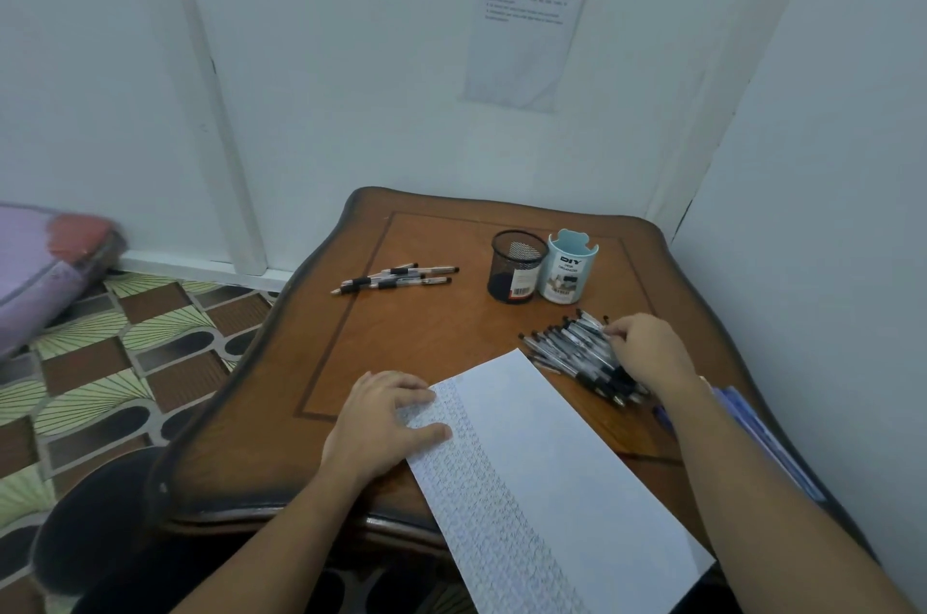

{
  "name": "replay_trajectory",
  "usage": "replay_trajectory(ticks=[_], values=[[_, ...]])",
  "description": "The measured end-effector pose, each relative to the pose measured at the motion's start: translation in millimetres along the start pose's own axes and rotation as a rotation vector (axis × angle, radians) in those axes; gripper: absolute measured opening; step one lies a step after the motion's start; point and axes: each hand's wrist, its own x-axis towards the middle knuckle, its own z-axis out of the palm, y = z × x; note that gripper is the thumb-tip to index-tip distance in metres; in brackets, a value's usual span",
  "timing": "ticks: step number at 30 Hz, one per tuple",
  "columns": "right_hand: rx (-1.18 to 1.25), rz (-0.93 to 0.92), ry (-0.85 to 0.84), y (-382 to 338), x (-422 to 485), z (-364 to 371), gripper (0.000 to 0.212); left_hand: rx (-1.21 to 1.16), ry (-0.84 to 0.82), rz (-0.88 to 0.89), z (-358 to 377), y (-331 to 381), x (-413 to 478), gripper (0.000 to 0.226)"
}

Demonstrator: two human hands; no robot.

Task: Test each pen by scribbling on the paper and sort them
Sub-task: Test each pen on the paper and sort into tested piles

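- A purple bundle lies on the patterned floor, far left, by the wall.
- Four or so loose pens lie together on the back left of the wooden surface, well apart from everything else.
- The left hand rests flat and open, its fingers spread on the left edge of the paper.
- The paper lies slanted over the near edge; rows of scribbles fill its left strip.
- A black mesh cup and a pale blue organizer stand upright at the back, touching.
- A pile of pens lies just right of the paper's far corner.
- The right hand sits on that pile, its fingers curled onto the pens; I cannot tell whether they grip one.
- A blue folder lies at the right edge.
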Motion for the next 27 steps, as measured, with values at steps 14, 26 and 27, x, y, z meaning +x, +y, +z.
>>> replay_trajectory(ticks=[14, 26, 27], values=[[0.05, -0.108, 0.153, -41.5, 9.5, -2.3, 0.026, -0.015, 0.019, -0.02, 1.2, 0.2, 0.0, 0.073], [0.364, -0.199, -0.294, -179.0, 64.8, 79.5, 0.047, 0.073, -0.012, -0.003, 2.3, -2.8, 1.1, 0.067], [0.312, -0.175, -0.304, -183.9, 70.7, 84.1, 0.049, 0.075, -0.008, -0.002, 3.4, -3.7, 1.7, 0.069]])
